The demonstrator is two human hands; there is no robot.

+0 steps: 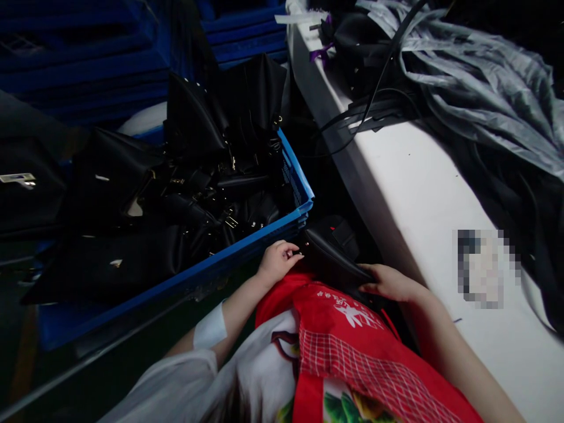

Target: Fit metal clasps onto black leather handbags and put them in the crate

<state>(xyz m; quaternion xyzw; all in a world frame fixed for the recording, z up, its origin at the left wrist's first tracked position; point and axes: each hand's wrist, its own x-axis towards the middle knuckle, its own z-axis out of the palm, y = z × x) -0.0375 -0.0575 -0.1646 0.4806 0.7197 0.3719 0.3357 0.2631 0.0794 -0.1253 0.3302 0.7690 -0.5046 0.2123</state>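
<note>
A black leather-look handbag (328, 255) rests on my lap against the red apron (335, 317). My right hand (390, 282) grips its near right edge, with the thumb on top and fingers underneath. Beside the bag's left end is my left hand (279, 261). Its fingers are curled into a pinch, and what lies between them is too small to make out. Close by on the left, a blue plastic crate (247, 241) holds several black bags (194, 117) with gold-coloured metal fittings.
A white padded work surface (423, 176) runs along my right side. On it lie black straps (379, 111), crumpled grey plastic sheeting (484, 76) and a pixelated patch (484, 267). Stacked blue crates (88, 76) stand behind at the left.
</note>
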